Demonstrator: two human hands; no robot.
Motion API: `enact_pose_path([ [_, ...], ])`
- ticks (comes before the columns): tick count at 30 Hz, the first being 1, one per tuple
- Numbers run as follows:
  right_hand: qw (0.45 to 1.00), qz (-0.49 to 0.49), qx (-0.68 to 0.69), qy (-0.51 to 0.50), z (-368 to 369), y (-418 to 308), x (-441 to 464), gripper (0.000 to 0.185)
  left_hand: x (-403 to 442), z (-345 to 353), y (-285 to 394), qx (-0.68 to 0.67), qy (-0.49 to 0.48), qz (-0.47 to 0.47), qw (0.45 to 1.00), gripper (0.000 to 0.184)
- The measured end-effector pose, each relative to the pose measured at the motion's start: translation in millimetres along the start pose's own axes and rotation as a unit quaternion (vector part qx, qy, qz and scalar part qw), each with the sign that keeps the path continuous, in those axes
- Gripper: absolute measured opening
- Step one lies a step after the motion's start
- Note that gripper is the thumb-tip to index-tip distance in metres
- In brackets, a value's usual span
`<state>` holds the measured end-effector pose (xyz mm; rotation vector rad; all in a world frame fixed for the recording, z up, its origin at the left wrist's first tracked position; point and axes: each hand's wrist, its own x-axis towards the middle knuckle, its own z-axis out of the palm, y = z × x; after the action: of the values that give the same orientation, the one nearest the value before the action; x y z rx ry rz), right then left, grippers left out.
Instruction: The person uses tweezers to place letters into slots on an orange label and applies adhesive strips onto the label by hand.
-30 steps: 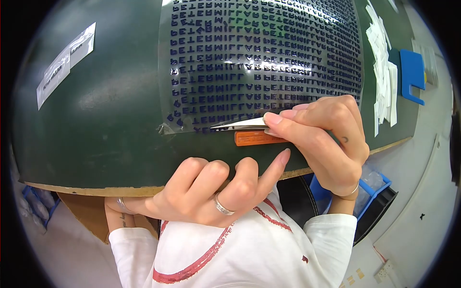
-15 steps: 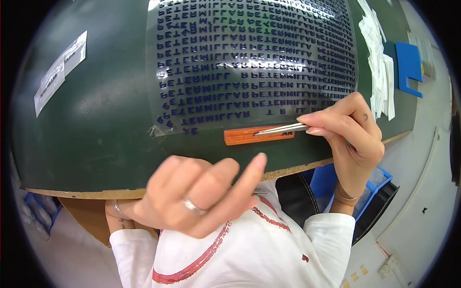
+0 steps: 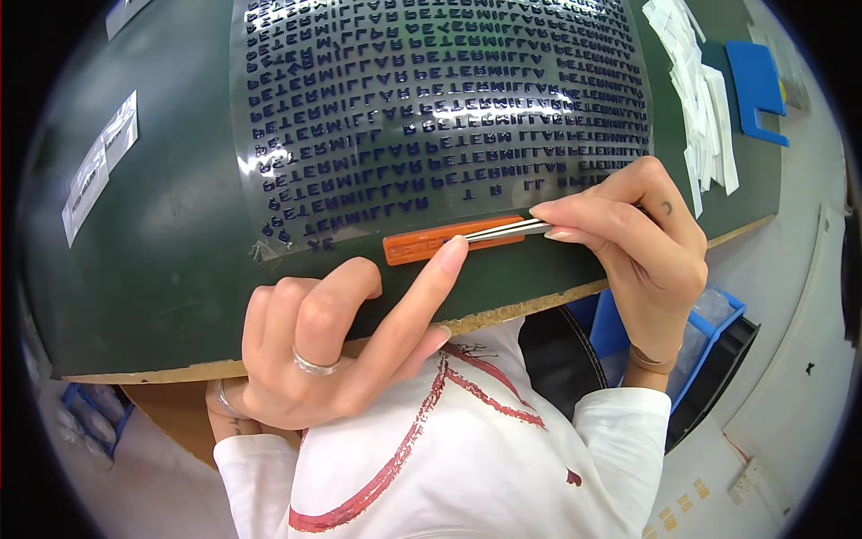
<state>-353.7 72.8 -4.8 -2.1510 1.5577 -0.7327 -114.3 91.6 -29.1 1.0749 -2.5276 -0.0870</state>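
Note:
My right hand [image 3: 642, 229] pinches a pair of silver tweezers [image 3: 503, 232] whose tips reach onto an orange block [image 3: 404, 249] with recessed lettering. My left hand [image 3: 314, 346] holds nothing; its index finger is stretched out, with the fingertip at the tweezer tips on the block, and the other fingers are bent. Whatever sits under that fingertip is hidden. Just beyond the block lies a clear plastic sheet [image 3: 404, 208] carrying rows of dark blue letters [image 3: 355, 154]. Some letters in its nearest rows stand apart, with gaps between them.
All this lies on a dark green table [image 3: 162, 305] with a worn front edge [image 3: 153, 372]. White strips [image 3: 705, 117] are heaped at the right beside a blue plastic piece [image 3: 754, 90]. A small clear bag [image 3: 101, 171] lies at the left. Below the right side is a blue bin [image 3: 709, 346].
My left index finger has come up to the orange block and now meets the tweezer tips. The view has shifted, so the sheet and block appear further left.

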Motion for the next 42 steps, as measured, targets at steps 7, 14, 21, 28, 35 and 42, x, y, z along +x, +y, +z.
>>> enact_pose_path([
  [7,1.0,-0.008,0.004,0.002,0.7,0.6,0.0,0.019,0.3,4.3,1.3,0.042,0.011,0.01,0.999,0.043],
  [14,1.0,-0.008,-0.028,0.0,0.2,-1.2,-2.3,0.02,0.1,6.6,2.3,0.051,0.013,0.011,0.999,0.043],
  [21,0.998,-0.03,-0.036,0.046,2.2,-1.0,-6.9,0.024,-0.4,6.0,2.3,0.063,0.008,0.016,0.998,0.046],
  [28,0.998,-0.006,-0.014,0.063,-6.0,8.5,-14.7,0.026,0.0,7.4,3.7,0.082,0.008,0.018,0.996,0.049],
  [35,0.998,-0.009,-0.042,0.041,-6.1,11.0,-15.8,0.02,1.6,8.5,7.2,0.117,-0.009,0.013,0.993,0.051],
  [42,0.997,-0.031,-0.047,0.047,-4.6,7.2,-14.4,0.02,1.4,8.6,9.0,0.125,-0.013,0.006,0.992,0.052],
])
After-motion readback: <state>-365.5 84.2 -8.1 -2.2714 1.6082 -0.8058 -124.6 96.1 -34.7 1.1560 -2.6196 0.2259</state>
